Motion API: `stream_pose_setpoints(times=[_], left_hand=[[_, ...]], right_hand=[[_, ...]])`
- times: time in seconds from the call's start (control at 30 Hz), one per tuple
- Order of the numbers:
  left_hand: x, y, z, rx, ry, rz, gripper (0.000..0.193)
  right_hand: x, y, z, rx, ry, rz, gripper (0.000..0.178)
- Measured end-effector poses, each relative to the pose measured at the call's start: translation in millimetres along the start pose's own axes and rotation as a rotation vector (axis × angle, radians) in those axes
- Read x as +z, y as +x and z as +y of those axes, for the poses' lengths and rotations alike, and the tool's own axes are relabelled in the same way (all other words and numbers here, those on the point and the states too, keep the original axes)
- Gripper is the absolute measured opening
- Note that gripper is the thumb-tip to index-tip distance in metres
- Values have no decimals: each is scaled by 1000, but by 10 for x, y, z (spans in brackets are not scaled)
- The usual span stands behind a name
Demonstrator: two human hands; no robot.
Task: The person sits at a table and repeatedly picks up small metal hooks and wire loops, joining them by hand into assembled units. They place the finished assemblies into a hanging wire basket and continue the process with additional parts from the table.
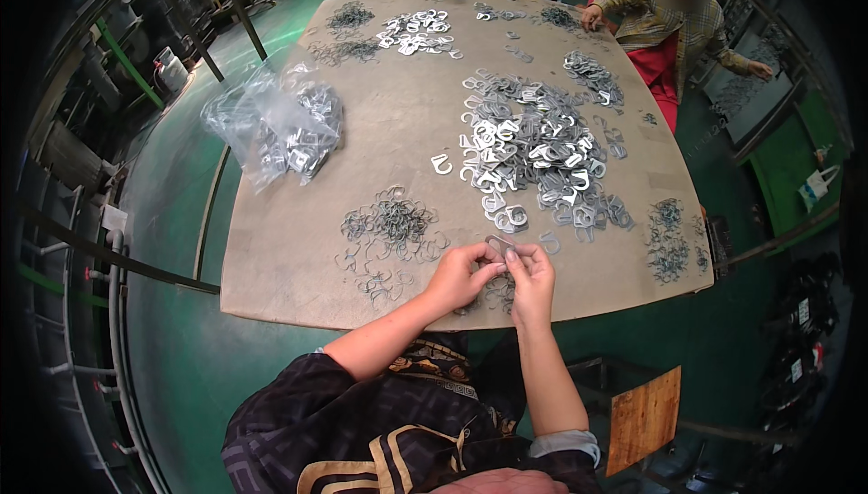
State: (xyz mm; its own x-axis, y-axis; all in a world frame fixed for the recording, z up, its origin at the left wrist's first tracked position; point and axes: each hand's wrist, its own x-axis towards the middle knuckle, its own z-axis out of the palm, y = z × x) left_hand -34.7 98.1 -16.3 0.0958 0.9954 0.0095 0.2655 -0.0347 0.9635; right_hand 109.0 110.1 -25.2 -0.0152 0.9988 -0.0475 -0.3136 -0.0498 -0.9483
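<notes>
And here at the table (389, 114), left hand (463, 277) and right hand (533, 284) meet, fingers pinched closed on one grey metal piece (497, 244) just past the thumbs at twelve o'clock! Near one, a heap of metal hooks (535, 146); at ten, wire rings (391, 225), and farther out, a clear plastic bag (262, 128).

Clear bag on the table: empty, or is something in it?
Not empty: metal pieces show through the bag, mostly toward its right side.
</notes>
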Motion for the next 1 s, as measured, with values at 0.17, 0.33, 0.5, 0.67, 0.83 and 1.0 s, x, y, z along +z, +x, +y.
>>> stream_pose_setpoints(times=[0.17, 0.33, 0.5, 0.67, 0.83, 1.0], left_hand=[[-116, 34, -32, 56, -11, -29, 16], [-621, 207, -298, 251, 554, 234, 15], [-794, 360, -615, 540, 1014, -67, 21], [-802, 415, -441, 529, 1228, -318, 25], [-842, 478, -405, 442, 875, -136, 18], [-754, 331, -85, -22, -72, -93, 12]], right_hand=[[-12, 8, 50, -46, -25, 99, 11], [-101, 81, -10, -119, -97, 168, 8], [-192, 156, -9, -259, -158, 182, 7], [-199, 157, -12, -300, -166, 170, 9], [-192, 153, 48, -300, -174, 114, 10], [-99, 129, 71, -310, -244, 70, 13]])
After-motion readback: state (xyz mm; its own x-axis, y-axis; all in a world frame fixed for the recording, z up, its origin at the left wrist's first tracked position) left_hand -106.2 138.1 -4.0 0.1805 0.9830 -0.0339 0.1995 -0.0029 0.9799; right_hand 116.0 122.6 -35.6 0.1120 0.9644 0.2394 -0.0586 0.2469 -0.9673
